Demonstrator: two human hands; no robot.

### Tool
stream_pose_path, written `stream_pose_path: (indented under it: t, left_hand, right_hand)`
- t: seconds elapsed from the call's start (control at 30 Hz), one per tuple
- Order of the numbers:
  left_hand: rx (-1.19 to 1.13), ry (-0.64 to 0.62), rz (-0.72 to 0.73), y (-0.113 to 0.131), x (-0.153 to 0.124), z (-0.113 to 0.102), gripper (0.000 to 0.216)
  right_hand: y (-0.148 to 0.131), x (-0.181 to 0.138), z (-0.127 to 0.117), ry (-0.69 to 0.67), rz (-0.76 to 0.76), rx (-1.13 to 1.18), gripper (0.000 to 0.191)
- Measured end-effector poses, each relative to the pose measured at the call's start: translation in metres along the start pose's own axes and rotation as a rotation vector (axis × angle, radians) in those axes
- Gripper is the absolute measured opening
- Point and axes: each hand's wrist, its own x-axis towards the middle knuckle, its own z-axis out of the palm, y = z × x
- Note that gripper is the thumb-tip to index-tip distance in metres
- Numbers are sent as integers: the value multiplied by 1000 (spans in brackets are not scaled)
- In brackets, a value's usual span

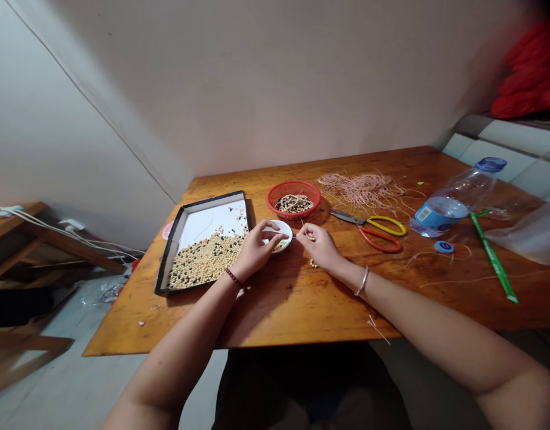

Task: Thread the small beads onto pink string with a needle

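Steadied the white dish [281, 236] with the left hand [255, 248], fingers curled over its near rim; could not tell of any bead pinched there. Held the right hand [318, 243] just beside the dish, fingers closed tight on a fine thread [303, 225], with a few strung beads [313, 263] trailing onto the bench [301, 304]. Judged best done with the thread end gripped short and stiff, close to the dish, to slide beads on without scattering. Noted the tray [168, 257] of loose beads left of the dish, the red basket [294, 183] behind, scissors [380, 230], cord tangle [362, 188] and bottle [454, 203] further right. Saw loose cord strands by the right forearm as the likeliest snag.
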Motion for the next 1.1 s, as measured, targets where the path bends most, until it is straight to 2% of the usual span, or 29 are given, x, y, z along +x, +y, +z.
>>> stream_pose_path:
  t: [1.1]
  left_hand:
    - [-8,-6,-13,1,-1,-1,27]
  right_hand:
    - [-2,-2,1,-11,-14,-3,20]
